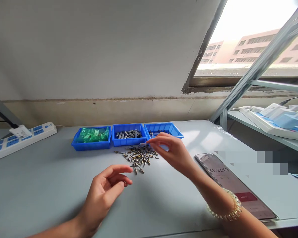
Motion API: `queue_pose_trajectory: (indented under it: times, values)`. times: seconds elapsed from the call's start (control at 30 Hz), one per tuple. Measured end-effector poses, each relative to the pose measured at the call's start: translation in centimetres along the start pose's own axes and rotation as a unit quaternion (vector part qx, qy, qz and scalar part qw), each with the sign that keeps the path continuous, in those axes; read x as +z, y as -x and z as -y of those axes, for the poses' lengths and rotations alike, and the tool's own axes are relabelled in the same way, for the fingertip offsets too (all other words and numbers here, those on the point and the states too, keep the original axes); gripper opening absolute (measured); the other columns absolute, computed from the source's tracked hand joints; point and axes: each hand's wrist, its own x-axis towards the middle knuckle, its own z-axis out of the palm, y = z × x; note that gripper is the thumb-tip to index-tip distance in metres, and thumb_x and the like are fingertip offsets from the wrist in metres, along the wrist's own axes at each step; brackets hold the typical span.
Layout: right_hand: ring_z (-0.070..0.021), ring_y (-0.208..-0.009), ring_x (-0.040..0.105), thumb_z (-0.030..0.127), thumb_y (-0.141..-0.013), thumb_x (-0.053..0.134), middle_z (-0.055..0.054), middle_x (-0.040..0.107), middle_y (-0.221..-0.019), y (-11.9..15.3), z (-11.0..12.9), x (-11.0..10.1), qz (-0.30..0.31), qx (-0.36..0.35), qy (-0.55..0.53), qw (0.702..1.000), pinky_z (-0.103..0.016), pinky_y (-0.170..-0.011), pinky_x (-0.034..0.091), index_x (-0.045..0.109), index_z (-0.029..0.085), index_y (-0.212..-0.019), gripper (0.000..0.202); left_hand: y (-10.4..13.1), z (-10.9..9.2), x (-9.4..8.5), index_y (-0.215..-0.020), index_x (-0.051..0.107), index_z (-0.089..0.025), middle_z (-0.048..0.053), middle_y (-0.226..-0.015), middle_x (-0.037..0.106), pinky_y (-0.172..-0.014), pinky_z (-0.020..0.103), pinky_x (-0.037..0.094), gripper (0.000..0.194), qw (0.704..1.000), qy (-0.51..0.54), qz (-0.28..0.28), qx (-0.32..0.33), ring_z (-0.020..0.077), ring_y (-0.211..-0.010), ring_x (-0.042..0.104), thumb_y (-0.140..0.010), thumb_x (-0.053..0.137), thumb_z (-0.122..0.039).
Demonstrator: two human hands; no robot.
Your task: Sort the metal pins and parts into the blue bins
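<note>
A loose pile of pop rivets [140, 157] lies on the grey table in front of three blue bins. My right hand [172, 150] is over the pile's right side, its thumb and fingertips pinched together at the front of the bins. Something small and pale shows at those fingertips, too small to name. Near the pile's lower left, my left hand [106, 191] is held with fingers loosely bent and apart, holding nothing. The right blue bin [176, 129] has several rivets in it and is partly covered by my right hand.
The middle blue bin [129, 142] contains short grey metal pieces; the left blue bin [89, 146] holds a green plastic bag [85, 134] with pale pieces. A phone [228, 180] lies at right. Power strips [46, 129] stand at far left and on the right shelf [270, 132].
</note>
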Motion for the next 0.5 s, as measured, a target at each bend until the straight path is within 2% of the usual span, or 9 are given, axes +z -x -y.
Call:
queue_pose_trajectory:
  times: [0.07, 0.1, 0.17, 0.23, 0.3, 0.4, 0.5]
  values:
    - [-0.0158, -0.066, 0.058, 0.025, -0.083, 0.053, -0.005, 0.064, -0.073, -0.7, -1.4, -0.7, -0.087, -0.016, 0.124, 0.988, -0.031, -0.062, 0.048, 0.072, 0.018, -0.082, 0.02, 0.0, 0.1, 0.0, -0.092, 0.07, -0.021, 0.004, -0.093, 0.071, -0.079, 0.027, 0.05, 0.02, 1.0, -0.011, 0.009, 0.002, 0.0183, -0.081, 0.064, -0.076, 0.059, -0.017]
    - [-0.0162, -0.065, 0.058, 0.023, -0.083, 0.053, -0.006, 0.065, -0.075, -1.0, -2.0, -1.0, -0.111, -0.01, 0.172, 0.979, -0.032, -0.062, 0.048, 0.072, 0.017, -0.083, 0.021, 0.0, 0.1, -0.1, -0.091, 0.07, -0.021, 0.004, -0.091, 0.071, -0.078, 0.027, 0.05, 0.019, 1.0, -0.015, 0.013, 0.004, 0.0184, -0.081, 0.064, -0.076, 0.059, -0.018]
    - [-0.0194, -0.072, 0.06, 0.021, -0.082, 0.053, -0.009, 0.068, -0.082, -1.4, -3.1, -1.3, -0.119, 0.012, 0.236, 0.964, -0.035, -0.067, 0.049, 0.071, 0.016, -0.09, 0.021, 0.0, 0.2, -0.1, -0.09, 0.07, -0.021, 0.004, -0.089, 0.071, -0.077, 0.027, 0.05, 0.018, 1.0, -0.022, 0.021, 0.008, 0.0184, -0.08, 0.063, -0.076, 0.059, -0.019]
    - [-0.0238, -0.083, 0.061, 0.019, -0.079, 0.055, -0.012, 0.068, -0.09, -1.6, -3.6, -1.5, -0.098, 0.023, 0.262, 0.96, -0.039, -0.074, 0.049, 0.07, 0.015, -0.095, 0.022, 0.0, 0.3, -0.2, -0.09, 0.07, -0.021, 0.004, -0.091, 0.071, -0.077, 0.027, 0.05, 0.018, 0.999, -0.026, 0.024, 0.01, 0.0182, -0.08, 0.063, -0.076, 0.059, -0.019]
    - [-0.0236, -0.085, 0.061, 0.017, -0.079, 0.055, -0.011, 0.068, -0.092, -1.4, -3.4, -1.4, -0.066, 0.024, 0.269, 0.961, -0.037, -0.074, 0.048, 0.07, 0.016, -0.092, 0.021, 0.0, 0.4, -0.2, -0.09, 0.07, -0.021, 0.004, -0.092, 0.071, -0.077, 0.028, 0.05, 0.019, 0.999, -0.028, 0.025, 0.014, 0.0182, -0.08, 0.063, -0.075, 0.059, -0.019]
    - [-0.0157, -0.065, 0.059, 0.011, -0.076, 0.054, -0.004, 0.067, -0.074, -0.8, -2.9, -1.2, 0.023, 0.028, 0.272, 0.962, -0.027, -0.061, 0.045, 0.069, 0.019, -0.073, 0.018, -0.1, 0.3, -0.2, -0.088, 0.071, -0.021, 0.003, -0.089, 0.071, -0.077, 0.028, 0.05, 0.018, 0.999, -0.034, 0.02, 0.01, 0.0186, -0.08, 0.063, -0.074, 0.059, -0.019]
    - [-0.0116, -0.052, 0.054, 0.005, -0.068, 0.057, 0.0, 0.062, -0.056, -0.1, -2.7, -0.9, 0.11, 0.044, 0.275, 0.954, -0.023, -0.053, 0.039, 0.065, 0.019, -0.057, 0.019, -0.1, 0.3, -0.2, -0.087, 0.071, -0.021, 0.003, -0.086, 0.07, -0.077, 0.028, 0.049, 0.018, 0.999, -0.041, 0.018, 0.0, 0.0188, -0.08, 0.063, -0.073, 0.06, -0.019]
